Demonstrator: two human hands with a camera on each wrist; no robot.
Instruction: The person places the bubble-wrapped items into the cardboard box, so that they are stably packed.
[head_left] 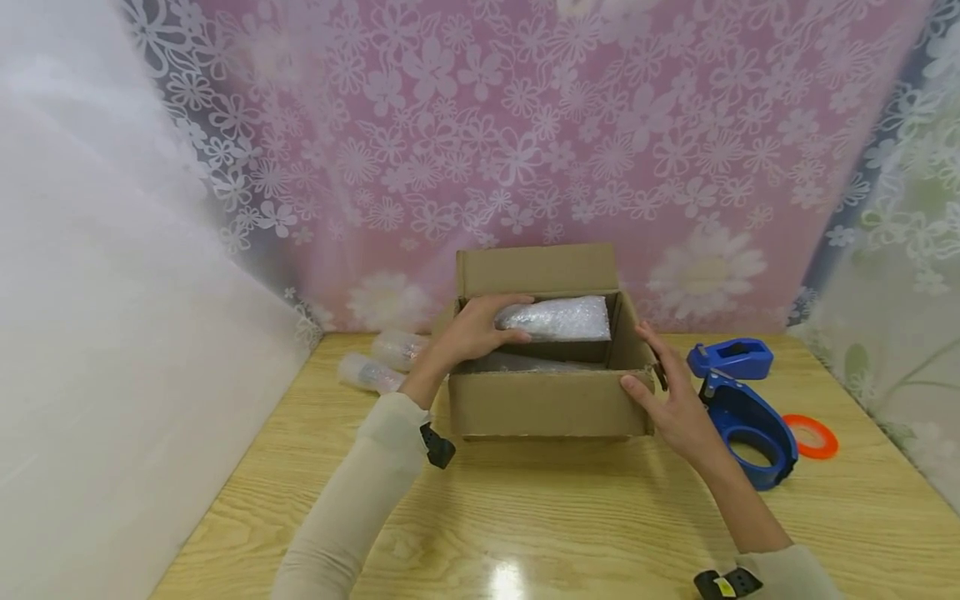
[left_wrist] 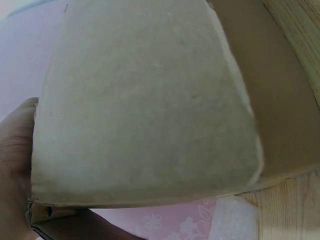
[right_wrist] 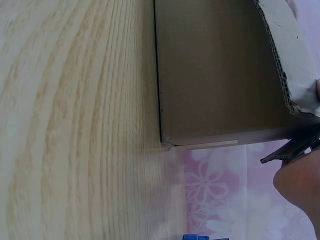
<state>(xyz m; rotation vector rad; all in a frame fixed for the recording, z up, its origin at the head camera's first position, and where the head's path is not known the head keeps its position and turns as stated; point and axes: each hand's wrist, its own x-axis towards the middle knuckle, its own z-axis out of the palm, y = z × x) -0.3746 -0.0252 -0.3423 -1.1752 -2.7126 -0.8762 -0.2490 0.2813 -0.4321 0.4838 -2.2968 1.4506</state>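
Note:
A cardboard box (head_left: 551, 406) stands on the table with its flaps spread and its front flap folded down. My left hand (head_left: 474, 329) grips the left end of a bubble-wrapped package (head_left: 561, 318), thumb in front and fingers behind, at the box opening. Below it, another piece in clear wrap (head_left: 513, 362) lies inside the box; its contents are hidden. My right hand (head_left: 675, 412) holds the box's front right corner, its thumb on the front flap. In the left wrist view a box flap (left_wrist: 145, 110) covers most of the scene; the right wrist view shows the box side (right_wrist: 220, 75).
Two bubble-wrapped items (head_left: 367, 372) lie left of the box. On the right are a small blue tape dispenser (head_left: 738, 360), a larger blue tape holder (head_left: 776, 454) and an orange ring (head_left: 823, 437). A pink flowered curtain (head_left: 525, 125) hangs behind the table.

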